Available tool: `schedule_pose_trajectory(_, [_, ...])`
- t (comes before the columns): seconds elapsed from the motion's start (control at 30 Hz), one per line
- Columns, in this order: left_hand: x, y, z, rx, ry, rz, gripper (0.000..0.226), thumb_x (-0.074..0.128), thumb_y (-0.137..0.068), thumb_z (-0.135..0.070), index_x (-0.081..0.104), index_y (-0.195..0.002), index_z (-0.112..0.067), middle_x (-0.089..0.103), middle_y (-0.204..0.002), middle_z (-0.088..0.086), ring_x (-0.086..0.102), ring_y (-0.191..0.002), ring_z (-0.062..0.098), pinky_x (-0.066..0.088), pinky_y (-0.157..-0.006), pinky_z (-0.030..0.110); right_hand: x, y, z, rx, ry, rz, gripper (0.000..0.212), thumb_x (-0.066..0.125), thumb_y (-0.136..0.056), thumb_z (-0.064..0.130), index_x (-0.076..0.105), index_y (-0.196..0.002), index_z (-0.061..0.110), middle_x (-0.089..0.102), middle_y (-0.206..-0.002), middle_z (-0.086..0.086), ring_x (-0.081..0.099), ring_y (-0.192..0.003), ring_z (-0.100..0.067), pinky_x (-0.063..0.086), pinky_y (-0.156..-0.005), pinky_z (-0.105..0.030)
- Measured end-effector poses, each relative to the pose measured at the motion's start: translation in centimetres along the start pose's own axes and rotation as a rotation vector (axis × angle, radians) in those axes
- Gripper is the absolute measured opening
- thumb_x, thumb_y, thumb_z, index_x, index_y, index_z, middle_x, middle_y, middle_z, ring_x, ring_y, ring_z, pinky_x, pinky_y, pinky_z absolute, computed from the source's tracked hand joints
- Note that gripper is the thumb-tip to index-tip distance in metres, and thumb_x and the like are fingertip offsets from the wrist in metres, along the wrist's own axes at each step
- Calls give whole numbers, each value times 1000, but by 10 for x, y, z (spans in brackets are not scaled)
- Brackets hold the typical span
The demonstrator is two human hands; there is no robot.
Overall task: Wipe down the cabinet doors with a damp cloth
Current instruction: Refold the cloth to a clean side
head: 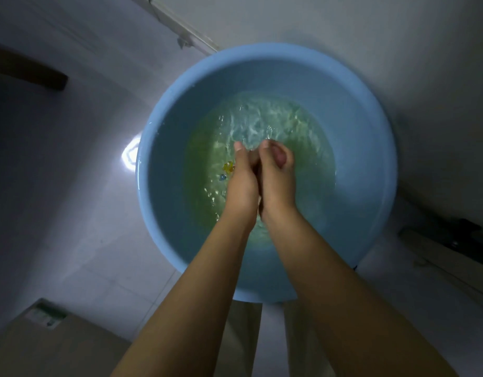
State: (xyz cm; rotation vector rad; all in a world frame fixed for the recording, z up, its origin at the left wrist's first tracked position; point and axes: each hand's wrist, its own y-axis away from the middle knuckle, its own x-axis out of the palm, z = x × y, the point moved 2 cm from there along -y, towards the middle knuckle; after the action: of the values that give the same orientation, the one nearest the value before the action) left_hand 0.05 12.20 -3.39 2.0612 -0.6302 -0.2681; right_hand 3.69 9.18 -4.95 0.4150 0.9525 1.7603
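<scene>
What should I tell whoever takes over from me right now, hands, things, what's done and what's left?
Left hand and right hand: pressed together over the blue basin, fingers curled in at the rippling water. Whether they hold the cloth cannot be told; no cloth shows plainly.
Basin: on the pale floor, part full of greenish water. Small yellow and blue bits show in the water beside the left hand.
Cardboard box: on the floor at lower left.
Done: at most, wetting at the basin.
Left: wring out the cloth, go to the cabinet doors, which are not clearly in view, and wipe them.
</scene>
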Motion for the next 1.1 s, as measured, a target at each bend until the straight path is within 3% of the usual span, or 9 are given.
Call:
schedule_pose_trajectory(0.1, [6,4,2,52,-122,-28,65,11,-87,-70,69,-102,-44,66,-123,-3,54,-122,9,27,-115,42,-11,-6,0,-11,-27,-68,10,54,-97,19,60,-104,20,67,-99,2,66,-91,-12,55,-82,-24])
schedule_pose_trajectory(0.2, [7,5,1,43,-18,-62,60,12,-97,-61,55,-131,-37,48,-143,-7,44,-115,-11,26,-106,11,-18,-11,5,-54,-34,-163,15,49,-98,9,62,-105,14,64,-86,4,62,-71,-2,53,-70,-20])
schedule_pose_trajectory(0.33, [10,12,-1,13,-51,-17,56,12,-103,-47,55,-132,-25,54,-105,-26,47,-72,-29,36,-73,-4,-23,-12,6,-103,144,-205,28,54,-97,29,57,-71,16,58,-63,5,54,-57,-8,46,-64,-26])
schedule_pose_trajectory(0.47, [11,11,-1,-10,-34,-32,57,15,-102,-50,59,-125,-23,58,-88,-26,58,-70,-20,50,-77,18,-28,-4,14,-46,214,-89,53,54,-94,45,47,-48,19,47,-36,8,47,-39,-6,39,-53,-25])
schedule_pose_trajectory(0.67, [16,12,6,-28,-44,-54,64,19,-102,-50,75,-77,-34,73,-94,-6,66,-98,12,50,-93,35,-28,1,13,-55,183,-16,36,63,-89,25,62,-54,16,65,-53,2,66,-57,-13,50,-57,-27])
schedule_pose_trajectory(0.83, [26,14,11,-71,176,1,64,19,-104,-41,73,-74,-22,72,-80,1,67,-88,17,46,-92,35,-29,6,16,-132,139,-32,37,56,-94,22,55,-58,16,59,-51,3,58,-53,-13,44,-54,-22])
schedule_pose_trajectory(0.93, [25,14,2,-82,297,-34,70,21,-104,-42,74,-63,-20,68,-63,0,66,-67,12,48,-80,30,-31,14,15,-134,88,75,20,53,-95,13,64,-86,26,70,-89,1,67,-81,-9,52,-76,-26])
schedule_pose_trajectory(1.0, [22,14,-10,-122,341,-104,53,26,-101,-49,71,-102,-22,73,-89,4,69,-84,18,51,-87,32,-32,23,11,-91,32,175,31,51,-93,4,67,-104,29,68,-112,1,65,-98,-5,52,-88,-24])
schedule_pose_trajectory(1.1, [25,18,-22,-105,286,-116,55,26,-99,-55,39,-143,-25,44,-144,6,48,-128,34,39,-108,44,-33,36,10,-16,-74,179,32,52,-92,4,69,-112,22,70,-106,9,66,-97,0,51,-83,-19])
